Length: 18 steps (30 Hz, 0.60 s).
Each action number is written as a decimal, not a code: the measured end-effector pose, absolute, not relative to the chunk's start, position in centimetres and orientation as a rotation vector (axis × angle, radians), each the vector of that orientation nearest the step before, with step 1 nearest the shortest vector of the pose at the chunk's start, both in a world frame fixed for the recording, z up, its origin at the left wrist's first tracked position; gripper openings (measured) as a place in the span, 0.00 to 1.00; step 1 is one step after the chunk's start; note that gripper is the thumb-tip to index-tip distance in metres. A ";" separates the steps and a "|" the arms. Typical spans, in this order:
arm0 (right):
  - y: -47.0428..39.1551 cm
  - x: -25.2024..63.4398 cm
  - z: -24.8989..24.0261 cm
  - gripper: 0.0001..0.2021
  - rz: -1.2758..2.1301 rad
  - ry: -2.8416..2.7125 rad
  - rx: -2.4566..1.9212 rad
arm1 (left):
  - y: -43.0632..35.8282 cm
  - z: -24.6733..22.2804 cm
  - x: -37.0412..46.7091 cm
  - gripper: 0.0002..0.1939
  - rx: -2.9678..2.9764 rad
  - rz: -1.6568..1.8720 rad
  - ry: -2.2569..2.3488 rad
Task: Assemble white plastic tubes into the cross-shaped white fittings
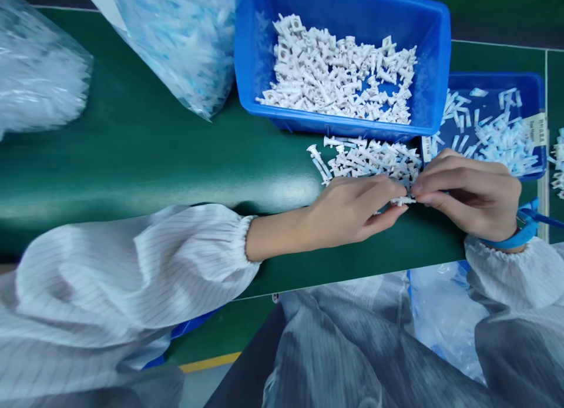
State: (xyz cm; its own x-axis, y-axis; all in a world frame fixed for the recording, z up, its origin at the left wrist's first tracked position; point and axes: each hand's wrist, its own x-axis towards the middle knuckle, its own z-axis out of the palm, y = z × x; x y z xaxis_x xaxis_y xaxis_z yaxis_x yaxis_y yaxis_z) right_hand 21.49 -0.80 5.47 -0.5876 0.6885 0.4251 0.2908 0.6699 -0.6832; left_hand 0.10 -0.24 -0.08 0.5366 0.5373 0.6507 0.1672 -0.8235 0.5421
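My left hand (pixel 359 211) is closed in a pinch on a small white plastic fitting (pixel 402 201), just above the green table (pixel 176 161). Against the tip of that fitting, the fingers of my right hand (pixel 473 190) are pinched together; whatever sits between them is too small and covered to make out. A blue wrist strap (pixel 513 238) with a cord circles my right wrist. Right behind both hands lies a pile of white fittings with pale blue tips (pixel 374 158), partly hidden by my fingers.
A deep blue bin (pixel 343 123) of white fittings stands behind the pile. To its right is a shallow blue tray (pixel 493 82) with small pale blue pieces. Clear bags, one of blue-white parts (pixel 189 49) and one of whitish parts (pixel 39 73), lie at the left.
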 end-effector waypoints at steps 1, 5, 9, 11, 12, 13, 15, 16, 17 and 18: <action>-0.8 21.5 5.4 0.12 0.745 -2.184 -0.752 | -0.3 -0.1 0.1 0.06 2.356 1.207 0.590; -0.9 21.4 5.3 0.09 0.738 -2.172 -0.808 | -0.4 0.0 0.1 0.06 2.335 1.212 0.657; -0.9 20.9 5.3 0.04 0.760 -2.180 -0.837 | -0.4 0.1 0.0 0.06 2.364 1.209 0.661; -1.0 20.7 5.3 0.04 0.778 -2.178 -0.847 | -0.4 0.2 -0.1 0.05 2.370 1.199 0.655; -1.0 20.6 5.3 0.04 0.784 -2.170 -0.853 | -0.4 0.3 -0.1 0.05 2.362 1.199 0.648; -1.0 20.6 5.3 0.05 0.789 -2.159 -0.861 | -0.4 0.3 -0.1 0.05 2.348 1.204 0.642; -1.0 20.6 5.3 0.05 0.800 -2.138 -0.883 | -0.4 0.4 -0.1 0.05 2.314 1.217 0.631; -1.1 20.7 5.3 0.05 0.803 -2.130 -0.894 | -0.4 0.4 -0.1 0.05 2.299 1.220 0.628; -1.1 20.7 5.3 0.05 0.804 -2.123 -0.902 | -0.4 0.4 -0.1 0.05 2.286 1.222 0.628; -1.1 20.7 5.3 0.05 0.804 -2.118 -0.912 | -0.4 0.4 0.0 0.06 2.278 1.219 0.626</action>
State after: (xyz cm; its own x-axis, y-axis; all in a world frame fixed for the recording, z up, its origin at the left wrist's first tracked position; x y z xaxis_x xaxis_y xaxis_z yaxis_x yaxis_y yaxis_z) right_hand 20.75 -1.12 5.26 -0.5189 0.7837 0.3412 0.3600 0.5624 -0.7444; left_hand -0.04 -0.43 0.40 0.4991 0.5934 0.6315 0.1675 -0.7810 0.6016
